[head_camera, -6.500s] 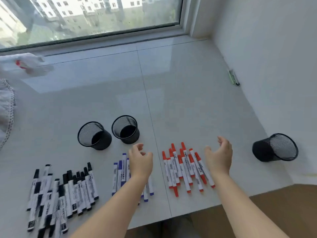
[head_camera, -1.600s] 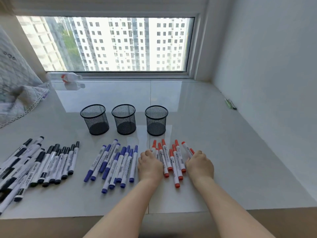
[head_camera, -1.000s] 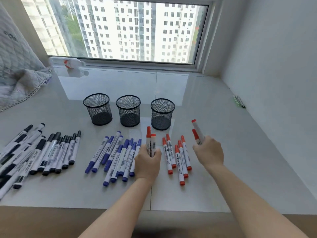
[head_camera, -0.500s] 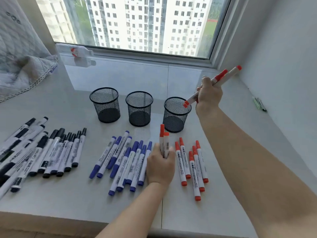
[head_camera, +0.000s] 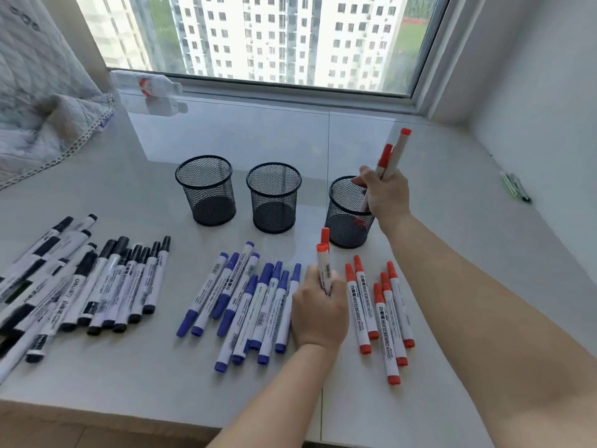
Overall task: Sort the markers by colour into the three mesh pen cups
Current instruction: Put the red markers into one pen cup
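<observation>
Three black wire-mesh pen cups stand in a row on our pale stone sill; going left to right, the left cup point(head_camera: 205, 190) and the middle cup point(head_camera: 274, 197) look empty, and the right cup point(head_camera: 347, 218) at about one o'clock is taking the red markers. At nine o'clock lies the heap of black-capped white whiteboard markers point(head_camera: 97, 286), and at the centre the blue-capped ones point(head_camera: 248, 305). Our left hand point(head_camera: 319, 310) curls around two upright red-capped markers point(head_camera: 324, 266), just short of the right cup. Beside it, five loose red markers point(head_camera: 381, 315) lie flat on the sill. Our right hand point(head_camera: 386, 197) clamps on two more red markers point(head_camera: 392, 153), their lower ends dipping inside the right cup's rim. We judge these markers light, stiff and smooth, apt to roll on the glossy sill and to slip if pinched at the cap, so we take them mid-barrel, several at once. The mesh cups seem light too, and a sideways knock could tip one.
</observation>
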### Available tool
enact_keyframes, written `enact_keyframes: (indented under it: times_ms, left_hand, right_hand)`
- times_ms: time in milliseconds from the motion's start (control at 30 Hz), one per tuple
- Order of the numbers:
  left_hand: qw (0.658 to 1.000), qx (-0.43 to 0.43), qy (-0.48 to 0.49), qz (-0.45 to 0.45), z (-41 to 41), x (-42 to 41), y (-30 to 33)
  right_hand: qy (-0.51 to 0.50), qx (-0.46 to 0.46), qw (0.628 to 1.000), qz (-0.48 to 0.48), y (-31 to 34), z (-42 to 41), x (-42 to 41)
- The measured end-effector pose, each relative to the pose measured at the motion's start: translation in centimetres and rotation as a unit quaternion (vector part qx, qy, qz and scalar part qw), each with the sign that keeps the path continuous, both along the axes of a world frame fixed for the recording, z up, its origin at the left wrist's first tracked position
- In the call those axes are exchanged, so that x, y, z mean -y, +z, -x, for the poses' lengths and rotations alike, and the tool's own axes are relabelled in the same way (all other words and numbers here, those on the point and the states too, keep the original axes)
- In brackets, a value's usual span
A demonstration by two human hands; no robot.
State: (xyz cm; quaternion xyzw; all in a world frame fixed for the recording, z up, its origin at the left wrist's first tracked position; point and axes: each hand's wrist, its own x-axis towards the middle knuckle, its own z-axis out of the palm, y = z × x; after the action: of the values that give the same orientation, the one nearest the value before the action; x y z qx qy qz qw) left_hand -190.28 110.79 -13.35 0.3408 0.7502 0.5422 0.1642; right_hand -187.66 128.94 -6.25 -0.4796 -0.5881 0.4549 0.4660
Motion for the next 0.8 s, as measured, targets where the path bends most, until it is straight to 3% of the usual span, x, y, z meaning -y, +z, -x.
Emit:
enact_keyframes:
  times_ms: [333,433,567,700,800]
  left_hand:
    - [1.0,0.006,0.001,0.005,0.0,0.1,0.3]
    - [0.998,0.059,-0.001,0.0,0.3,0.1,0.8]
    - [0.994,0.085,0.004,-0.07,1.3,-0.5,3.2]
    - [0.978,0.084,-0.063,-0.179,2.8,-2.3,8.2]
    - [0.966,0.119,-0.092,-0.213,3.3,-4.7,11.4]
  right_hand:
    - [-0.025,0.018,0.999,-0.014,-0.4,-2.1,4.5]
    - [-0.043,0.031,0.998,-0.024,-0.4,-2.3,5.1]
    - [-0.051,0.041,0.997,-0.03,-0.5,-2.3,5.3]
    - [-0.051,0.04,0.997,-0.04,-0.7,-2.3,5.5]
    - [-0.056,0.028,0.997,-0.045,-1.0,-2.3,5.7]
